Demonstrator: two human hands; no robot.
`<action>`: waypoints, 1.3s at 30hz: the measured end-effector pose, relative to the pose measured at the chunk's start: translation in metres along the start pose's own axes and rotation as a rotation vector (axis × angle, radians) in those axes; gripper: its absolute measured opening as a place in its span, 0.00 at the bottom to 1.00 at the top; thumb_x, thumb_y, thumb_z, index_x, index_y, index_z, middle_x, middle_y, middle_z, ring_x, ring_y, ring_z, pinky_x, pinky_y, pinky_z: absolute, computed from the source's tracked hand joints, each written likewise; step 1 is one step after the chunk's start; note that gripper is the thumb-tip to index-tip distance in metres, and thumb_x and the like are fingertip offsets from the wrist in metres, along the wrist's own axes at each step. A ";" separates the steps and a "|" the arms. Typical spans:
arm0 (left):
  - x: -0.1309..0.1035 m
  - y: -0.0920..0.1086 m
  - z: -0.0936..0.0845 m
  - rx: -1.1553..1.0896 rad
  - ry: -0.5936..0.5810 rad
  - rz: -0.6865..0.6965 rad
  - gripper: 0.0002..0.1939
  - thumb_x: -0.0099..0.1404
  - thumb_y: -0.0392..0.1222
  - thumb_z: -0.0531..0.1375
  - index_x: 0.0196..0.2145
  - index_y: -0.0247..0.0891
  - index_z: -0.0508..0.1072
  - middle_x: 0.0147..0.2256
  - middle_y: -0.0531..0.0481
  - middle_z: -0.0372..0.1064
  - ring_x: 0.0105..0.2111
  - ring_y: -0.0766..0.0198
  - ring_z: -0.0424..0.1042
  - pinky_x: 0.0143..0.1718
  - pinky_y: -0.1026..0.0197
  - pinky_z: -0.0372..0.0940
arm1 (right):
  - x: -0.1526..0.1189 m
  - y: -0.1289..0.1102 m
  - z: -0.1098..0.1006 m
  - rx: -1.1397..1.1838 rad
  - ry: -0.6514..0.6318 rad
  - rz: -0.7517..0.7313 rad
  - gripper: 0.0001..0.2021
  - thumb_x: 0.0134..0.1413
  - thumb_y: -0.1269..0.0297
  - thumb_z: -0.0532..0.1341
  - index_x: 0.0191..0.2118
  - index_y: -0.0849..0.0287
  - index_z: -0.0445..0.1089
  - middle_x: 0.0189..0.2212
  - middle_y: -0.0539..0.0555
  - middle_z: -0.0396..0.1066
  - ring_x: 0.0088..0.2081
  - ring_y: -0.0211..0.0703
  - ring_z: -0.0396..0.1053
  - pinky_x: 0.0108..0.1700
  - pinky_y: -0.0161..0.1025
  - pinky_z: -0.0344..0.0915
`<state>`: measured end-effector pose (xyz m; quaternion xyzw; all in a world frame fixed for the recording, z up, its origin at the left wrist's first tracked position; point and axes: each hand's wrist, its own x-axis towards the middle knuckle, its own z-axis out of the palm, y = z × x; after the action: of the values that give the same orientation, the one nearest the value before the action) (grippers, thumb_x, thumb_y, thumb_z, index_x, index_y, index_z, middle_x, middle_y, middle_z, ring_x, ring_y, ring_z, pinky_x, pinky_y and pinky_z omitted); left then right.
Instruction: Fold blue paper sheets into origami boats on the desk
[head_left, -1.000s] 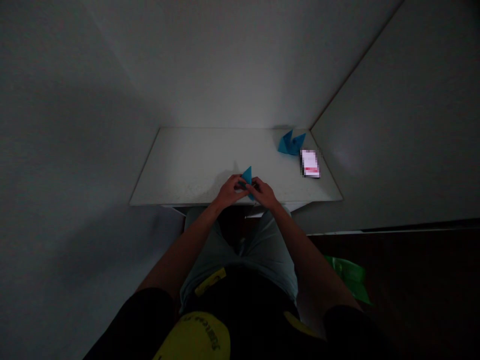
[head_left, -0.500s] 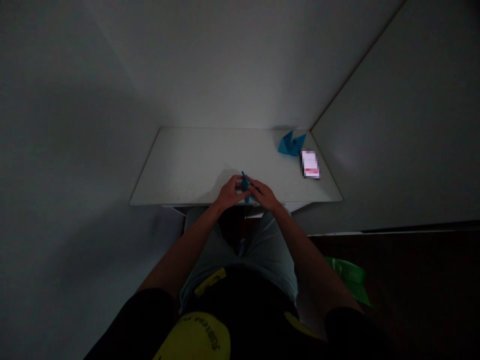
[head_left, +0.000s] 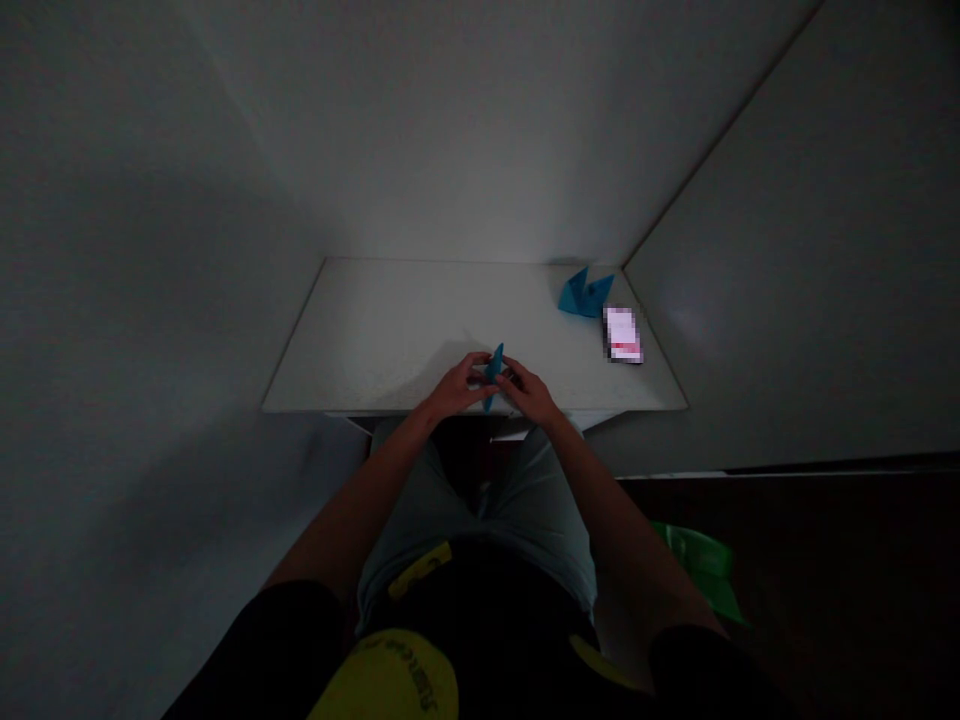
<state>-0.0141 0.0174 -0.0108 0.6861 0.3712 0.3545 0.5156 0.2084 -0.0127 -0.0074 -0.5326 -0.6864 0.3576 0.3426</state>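
Observation:
Between both hands, over the front edge of the white table (head_left: 390, 320), is a small folded blue paper piece (head_left: 493, 368), narrow and pointed at its top and bottom. My left hand (head_left: 459, 387) pinches it from the left side. From the right, the fingers of my right hand (head_left: 528, 390) close on the same piece. The finer folds are too small and dark to make out. A larger folded blue paper shape (head_left: 585, 295) with two upright points stands at the table's back right.
A phone with a lit, blurred screen (head_left: 622, 334) lies at the table's right side. Walls border the table at the back and the right. A green plastic object (head_left: 701, 565) is on the dark floor at the lower right.
The blue piece in my hands has turned; its upper tip now leans right instead of left. Both hands stay around it, and the view has shifted slightly.

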 end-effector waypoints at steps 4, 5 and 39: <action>0.001 0.000 -0.004 -0.013 -0.032 0.001 0.34 0.65 0.51 0.73 0.64 0.40 0.69 0.64 0.35 0.72 0.50 0.54 0.82 0.57 0.46 0.76 | 0.000 -0.001 0.000 -0.012 0.006 0.002 0.31 0.70 0.42 0.63 0.71 0.52 0.71 0.42 0.54 0.83 0.40 0.48 0.79 0.46 0.44 0.75; 0.001 0.001 -0.005 -0.012 -0.036 -0.004 0.34 0.65 0.50 0.73 0.64 0.40 0.69 0.63 0.36 0.73 0.50 0.54 0.82 0.58 0.46 0.76 | 0.000 -0.001 0.000 -0.009 0.008 0.001 0.32 0.70 0.42 0.63 0.71 0.52 0.70 0.42 0.54 0.83 0.40 0.48 0.79 0.46 0.44 0.75; 0.014 0.013 0.028 0.410 0.291 -0.114 0.27 0.70 0.37 0.62 0.66 0.47 0.76 0.57 0.44 0.68 0.40 0.59 0.76 0.50 0.54 0.74 | -0.001 -0.004 0.001 -0.088 0.053 0.065 0.34 0.69 0.45 0.63 0.74 0.53 0.64 0.35 0.50 0.79 0.31 0.44 0.74 0.36 0.40 0.66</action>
<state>0.0191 0.0146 -0.0032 0.6960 0.5435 0.3374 0.3261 0.2056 -0.0144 -0.0050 -0.5785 -0.6746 0.3237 0.3248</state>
